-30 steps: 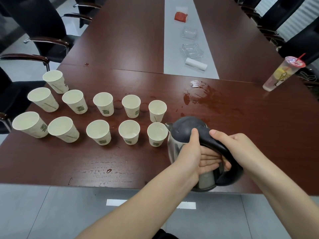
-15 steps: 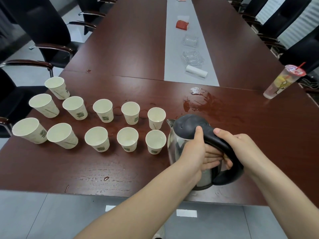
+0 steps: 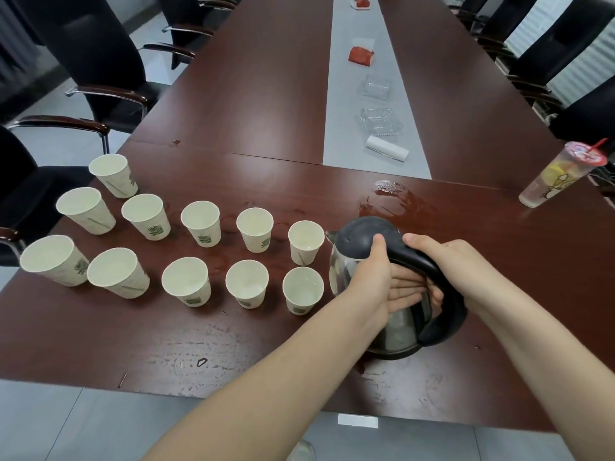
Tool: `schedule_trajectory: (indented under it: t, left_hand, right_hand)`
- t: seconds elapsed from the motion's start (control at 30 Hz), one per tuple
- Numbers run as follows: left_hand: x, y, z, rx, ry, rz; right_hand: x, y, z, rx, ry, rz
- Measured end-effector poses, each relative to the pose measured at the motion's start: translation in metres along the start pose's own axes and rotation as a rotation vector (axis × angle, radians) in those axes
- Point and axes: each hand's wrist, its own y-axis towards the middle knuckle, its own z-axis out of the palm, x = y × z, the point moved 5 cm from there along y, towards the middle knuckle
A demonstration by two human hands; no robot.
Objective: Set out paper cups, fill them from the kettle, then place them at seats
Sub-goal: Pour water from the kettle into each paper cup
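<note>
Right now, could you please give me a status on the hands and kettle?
Left hand and right hand grip kettle. Kettle upright beside nearest cup. Spilled water behind.

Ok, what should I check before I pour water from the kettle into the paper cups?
1. Both hands on the kettle: ok, left hand grips its top, right hand holds the handle.
2. Lid down: ok.
3. Spout facing the paper cups: ok.
4. Cups upright: ok, all eleven stand.
5. Table dry: not ok, a puddle lies beyond the kettle.
6. Water left in the kettle: cannot tell.
</note>
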Motion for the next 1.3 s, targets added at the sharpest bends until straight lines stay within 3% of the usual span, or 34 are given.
schedule_trajectory:
  t: [1.3]
  left_hand:
    - [-0.021,0.014,-0.008,0.046,-0.129,-0.052]
  right_hand:
    - [0.037,0.029,0.009,0.068,-0.206,0.074]
